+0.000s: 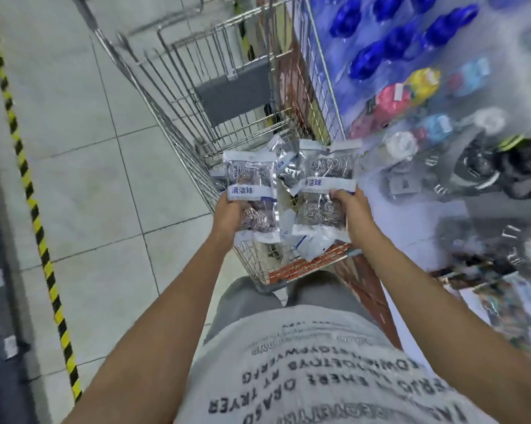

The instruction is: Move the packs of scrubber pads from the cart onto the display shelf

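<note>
Grey printed T-shirt (334, 368) fills the bottom edge, its lettering upside down and partly cut off. Both bare forearms reach forward over the near end of the wire shopping cart (197, 96). Left hand (232, 214) grips one pack of steel scrubber pads (252, 191) by its lower half, fingers hidden behind it. Right hand (354, 209) grips a second scrubber pack (325, 191) at its right edge, thumb on the label. More packs (300, 243) lie in the cart's near corner, half hidden. Display shelf (441, 123) on the right is blurred; blue items and coloured packets there are hard to identify.
</note>
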### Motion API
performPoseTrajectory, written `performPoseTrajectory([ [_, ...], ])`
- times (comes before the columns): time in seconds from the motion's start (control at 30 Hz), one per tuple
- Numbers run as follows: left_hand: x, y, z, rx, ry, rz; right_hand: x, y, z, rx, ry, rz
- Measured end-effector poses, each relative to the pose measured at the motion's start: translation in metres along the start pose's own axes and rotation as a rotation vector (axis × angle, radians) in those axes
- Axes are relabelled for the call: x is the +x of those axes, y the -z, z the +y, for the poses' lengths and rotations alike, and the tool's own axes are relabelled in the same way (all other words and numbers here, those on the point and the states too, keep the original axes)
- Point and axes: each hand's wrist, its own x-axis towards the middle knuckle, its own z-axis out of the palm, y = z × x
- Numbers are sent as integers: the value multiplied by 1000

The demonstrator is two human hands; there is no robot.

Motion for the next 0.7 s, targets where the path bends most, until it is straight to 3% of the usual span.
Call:
performPoseTrajectory([
  [0.23, -65, 7, 8, 105, -177, -116, -108, 43, 12, 237, 142, 122],
  [0.7, -168, -40, -46, 329, -198, -428, -265, 136, 145, 660, 144, 445],
])
